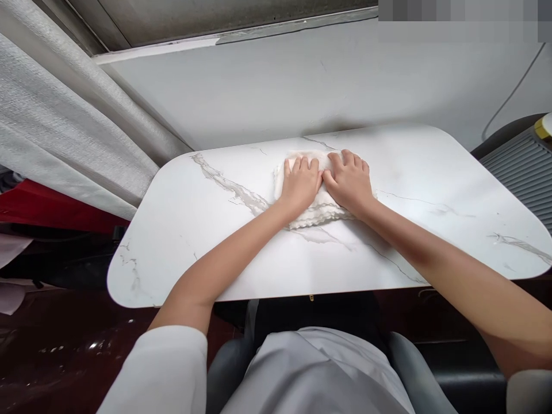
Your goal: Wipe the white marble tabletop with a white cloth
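Note:
A white cloth (319,214) with scalloped edges lies folded into a layered pad on a white marble-patterned table (241,247). Flat on its left part rests my left hand (302,183), fingers stretched away from me. My right hand (352,179) presses on the right part, its fingers slightly spread and the thumb pointing toward my left hand. The two hands nearly meet at the middle of the cloth. Neither is wrapped around anything. Beneath the palms, part of the cloth is hidden.
Behind the table stands a pale wall (276,92). A light curtain (73,109) hangs at the left, above a red fabric (56,201). On the right are a grey ribbed object (524,167) and a thin cable (513,89) along the wall.

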The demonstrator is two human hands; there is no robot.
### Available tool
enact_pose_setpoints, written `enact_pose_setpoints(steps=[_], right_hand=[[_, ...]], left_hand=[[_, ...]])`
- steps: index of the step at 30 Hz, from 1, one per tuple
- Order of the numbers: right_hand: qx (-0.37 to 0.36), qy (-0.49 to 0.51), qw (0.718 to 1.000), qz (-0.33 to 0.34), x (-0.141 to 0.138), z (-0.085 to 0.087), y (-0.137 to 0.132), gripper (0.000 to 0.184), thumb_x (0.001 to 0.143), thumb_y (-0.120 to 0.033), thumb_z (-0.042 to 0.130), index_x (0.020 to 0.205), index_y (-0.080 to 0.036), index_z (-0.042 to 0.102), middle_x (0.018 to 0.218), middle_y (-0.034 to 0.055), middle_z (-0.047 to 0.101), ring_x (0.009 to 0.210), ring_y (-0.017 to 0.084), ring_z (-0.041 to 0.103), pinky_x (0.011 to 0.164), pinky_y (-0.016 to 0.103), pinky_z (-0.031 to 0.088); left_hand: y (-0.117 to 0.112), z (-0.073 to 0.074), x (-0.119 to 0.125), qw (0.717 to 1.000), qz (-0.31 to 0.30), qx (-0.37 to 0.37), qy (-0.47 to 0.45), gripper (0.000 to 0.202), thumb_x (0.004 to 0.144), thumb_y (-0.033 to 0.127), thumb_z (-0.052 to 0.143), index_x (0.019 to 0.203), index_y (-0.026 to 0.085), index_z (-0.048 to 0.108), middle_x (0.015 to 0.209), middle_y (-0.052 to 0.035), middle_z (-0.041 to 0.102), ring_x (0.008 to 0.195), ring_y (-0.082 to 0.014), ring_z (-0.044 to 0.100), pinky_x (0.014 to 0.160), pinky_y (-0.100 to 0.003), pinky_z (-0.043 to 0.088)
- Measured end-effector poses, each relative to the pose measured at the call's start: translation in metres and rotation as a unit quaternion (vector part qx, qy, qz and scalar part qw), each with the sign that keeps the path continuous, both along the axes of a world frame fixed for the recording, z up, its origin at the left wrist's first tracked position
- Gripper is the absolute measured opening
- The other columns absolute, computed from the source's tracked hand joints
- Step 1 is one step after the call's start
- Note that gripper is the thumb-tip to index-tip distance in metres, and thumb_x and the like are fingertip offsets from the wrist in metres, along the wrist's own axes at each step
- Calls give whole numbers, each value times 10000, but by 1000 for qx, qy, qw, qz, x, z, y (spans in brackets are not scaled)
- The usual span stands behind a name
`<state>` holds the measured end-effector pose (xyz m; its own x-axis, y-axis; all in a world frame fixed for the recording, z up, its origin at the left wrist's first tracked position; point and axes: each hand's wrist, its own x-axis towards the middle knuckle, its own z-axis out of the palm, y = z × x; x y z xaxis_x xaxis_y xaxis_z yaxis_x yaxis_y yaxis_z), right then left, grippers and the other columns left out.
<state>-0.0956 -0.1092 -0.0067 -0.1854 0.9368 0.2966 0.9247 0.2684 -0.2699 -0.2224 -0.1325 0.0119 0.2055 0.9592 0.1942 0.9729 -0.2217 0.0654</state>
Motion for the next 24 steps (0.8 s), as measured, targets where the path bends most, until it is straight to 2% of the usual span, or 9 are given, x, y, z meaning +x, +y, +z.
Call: enact_pose_setpoints(steps=[4,7,9,12,17,24], right_hand=[[20,22,1000,-4,-5,-6,30,433,919,-337,358,1273,-170,542,1380,193,501,1267,350,426,1038,542,315],[37,24,999,0,-9,-9,51,403,928,-319,344,1235,-167,557,1332,179,533,1226,340,458,1025,523,333],[43,11,999,-4,-13,-10,63,396,941,-300,315,1223,-162,557,1307,172,545,1211,333,471,1020,505,342],[50,5,999,-8,-17,-12,77,393,951,-278,285,1210,-158,555,1280,167,561,1209,327,477,1020,495,345],[65,49,997,12,-25,-16,95,388,945,-242,270,1169,-169,579,1250,149,612,1255,327,461,1052,519,316],[39,31,999,11,-33,-16,112,434,974,-249,207,1201,-156,565,1271,145,604,1265,329,429,1066,545,279]], left_hand=[[25,1,0,999,31,-17,-37,419,1032,259,267,1372,170,494,1503,-126,470,1443,-270,353,1212,-572,147],[46,3,0,994,65,-59,-67,448,1011,223,257,1405,193,467,1551,-90,408,1475,-259,290,1212,-606,100],[59,3,-2,990,79,-80,-87,475,990,199,254,1425,211,445,1574,-59,373,1491,-235,252,1220,-595,81],[73,-1,-6,988,73,-62,-117,505,963,186,247,1424,242,446,1567,-15,385,1489,-186,254,1242,-531,68],[83,-7,-14,987,81,-19,-141,508,939,189,253,1384,255,490,1499,-18,481,1445,-178,337,1246,-492,84],[99,-6,-22,986,83,-9,-142,485,939,211,272,1353,282,515,1449,-25,533,1427,-193,364,1235,-486,116]])
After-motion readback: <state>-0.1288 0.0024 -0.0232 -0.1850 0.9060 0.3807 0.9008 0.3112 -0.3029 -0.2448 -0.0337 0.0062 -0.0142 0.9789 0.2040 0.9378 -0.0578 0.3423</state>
